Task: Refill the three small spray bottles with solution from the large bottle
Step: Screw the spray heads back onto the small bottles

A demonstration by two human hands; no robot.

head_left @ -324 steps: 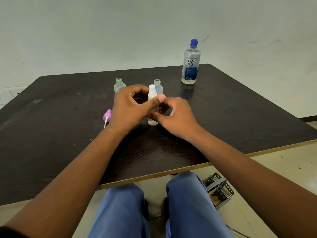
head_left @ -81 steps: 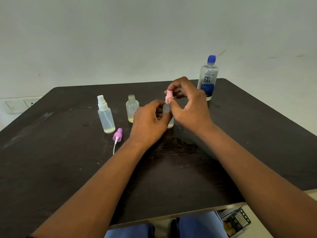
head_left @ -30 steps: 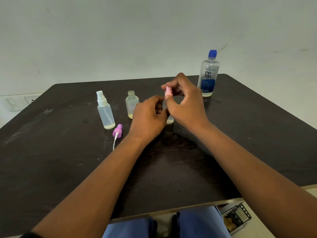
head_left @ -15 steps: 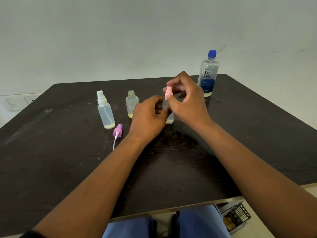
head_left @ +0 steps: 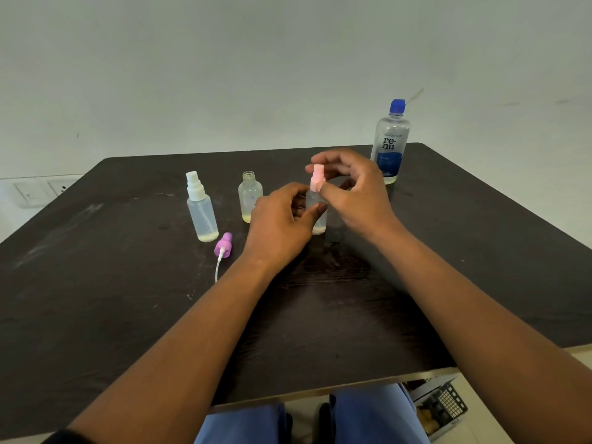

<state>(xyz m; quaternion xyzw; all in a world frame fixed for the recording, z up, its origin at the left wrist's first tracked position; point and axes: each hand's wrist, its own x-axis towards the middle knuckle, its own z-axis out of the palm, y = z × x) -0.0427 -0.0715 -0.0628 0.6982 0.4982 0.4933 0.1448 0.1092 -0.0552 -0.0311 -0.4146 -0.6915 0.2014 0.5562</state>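
Observation:
A small clear bottle stands mid-table with a little yellowish liquid at its bottom. My left hand grips its body. My right hand pinches the pink spray head on its neck. To the left stands an uncapped small bottle, and further left a small bottle with a white spray head. A purple spray head with its white tube lies loose on the table in front of them. The large bottle, blue cap on, stands at the back right.
The dark table has its front edge close to my knees and its right edge slanting away. A black wire basket sits on the floor under the front right corner. A wall socket is at the far left.
Over the last second my right hand's fingers shifted on the pink spray head while my left hand kept hold of the bottle. The white-capped bottle was put to the left earlier.

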